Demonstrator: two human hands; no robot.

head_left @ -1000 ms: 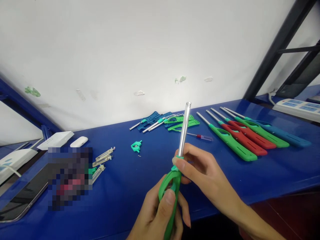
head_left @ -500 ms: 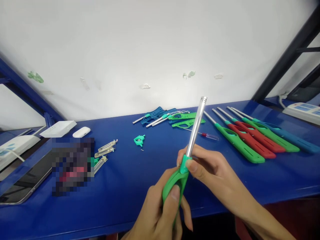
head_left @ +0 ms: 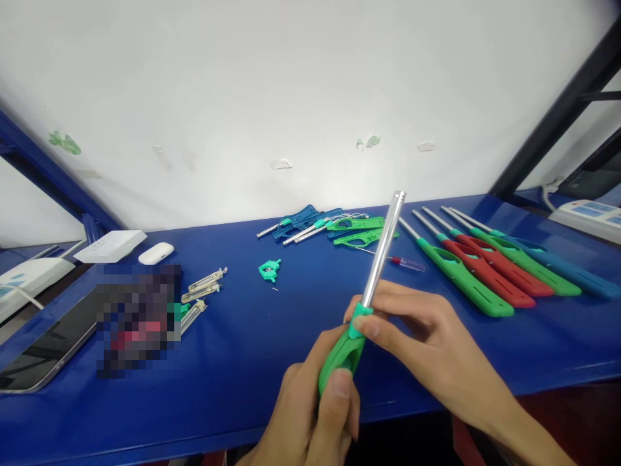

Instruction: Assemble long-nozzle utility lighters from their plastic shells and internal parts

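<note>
A long-necked gas lighter (head_left: pixel 342 356) with a green body and a teal collar is held between my two hands, its metal tube pointing up and away. My left hand (head_left: pixel 315 401) is wrapped round the green handle, thumb on top near the trigger opening. At the collar, my right hand (head_left: pixel 412 336) pinches with thumb and fingers, close to the base of the tube. The lower end of the handle is hidden inside my left palm.
Several lighters (head_left: pixel 466 278) lie in a row at right. A screwdriver (head_left: pixel 407 264) lies beside blue and green casing halves (head_left: pixel 359 224). A teal trigger part (head_left: pixel 269 270), clear fuel tanks (head_left: pixel 204 285), a phone (head_left: pixel 48 343), a white earbud case (head_left: pixel 156 253) and a white box (head_left: pixel 110 246) are leftward.
My left thumb and fingers have shifted on the handle, and the green body has turned slightly. My right thumb still presses at the collar.
</note>
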